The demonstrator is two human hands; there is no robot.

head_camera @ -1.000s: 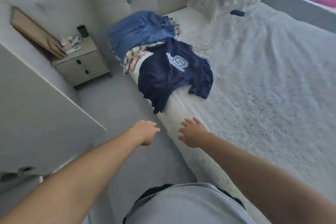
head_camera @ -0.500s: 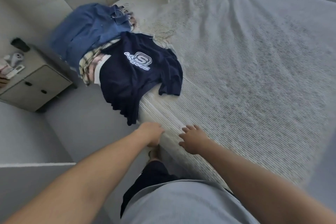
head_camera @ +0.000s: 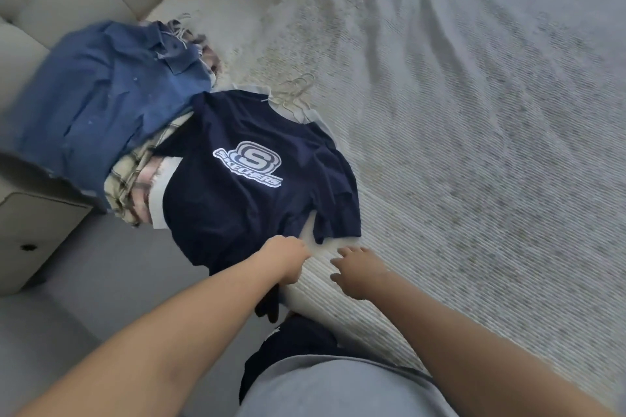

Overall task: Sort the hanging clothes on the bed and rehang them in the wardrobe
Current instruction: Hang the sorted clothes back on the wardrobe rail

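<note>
Navy T-shirt (head_camera: 250, 186) lies mid-frame at the bed (head_camera: 474, 145) edge, hem overhanging. Your left hand (head_camera: 288, 257) sits at that hem, fingers curled; whether they pinch cloth, cannot tell. Your right hand (head_camera: 359, 271) hovers spread just beside, likely ready to lift.

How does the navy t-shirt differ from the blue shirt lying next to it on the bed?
The navy t-shirt is very dark and bears a large white logo; the blue shirt is lighter and plain. The blue shirt has a collar and buttons; the navy t-shirt shows none. The left hand is at the navy t-shirt's hem; no hand is near the blue shirt. Both lie on top of other clothes, hanging over the edge of the bed.
</note>
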